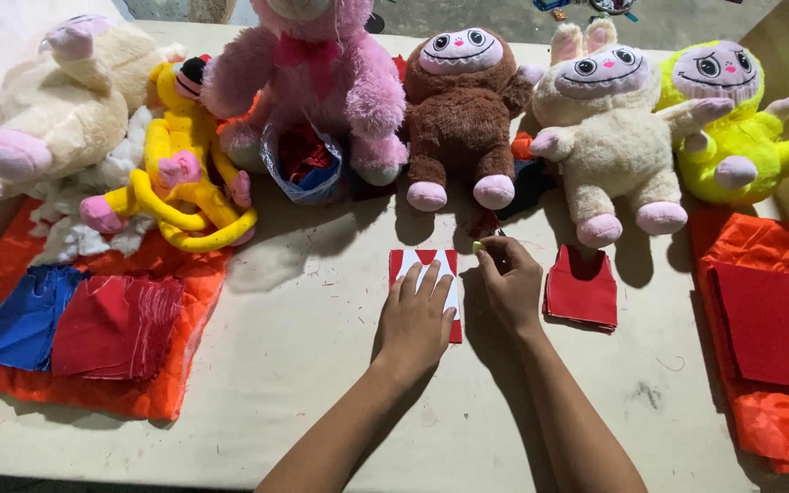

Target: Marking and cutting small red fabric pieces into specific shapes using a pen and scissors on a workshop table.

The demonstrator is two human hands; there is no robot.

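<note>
While the left hand (pixel 415 315) lies flat with fingers spread on a white card template (pixel 431 274) laid over a red fabric piece (pixel 425 263), the right hand (pixel 508 283) sits just beside it, fingertips pinched on a small pale yellowish piece of chalk (pixel 478 246) at the fabric's upper right corner. This fabric lies on the cream table (pixel 312 319), near the middle, in front of a brown plush toy (pixel 458 110). Behind and to the left, a clear blue-tinted plastic bag (pixel 303 164) stands open at the feet of a pink plush toy (pixel 317 73), holding red and blue cloth scraps. Right of the hands, a stack of cut red pieces (pixel 582 290) rests apart from them. Orange quilted cloth (pixel 11 301) at the left carries blue (pixel 25 315) and red fabric stacks (pixel 116 327); another orange quilted cloth (pixel 769 420) at the right carries red squares (pixel 773 324).
</note>
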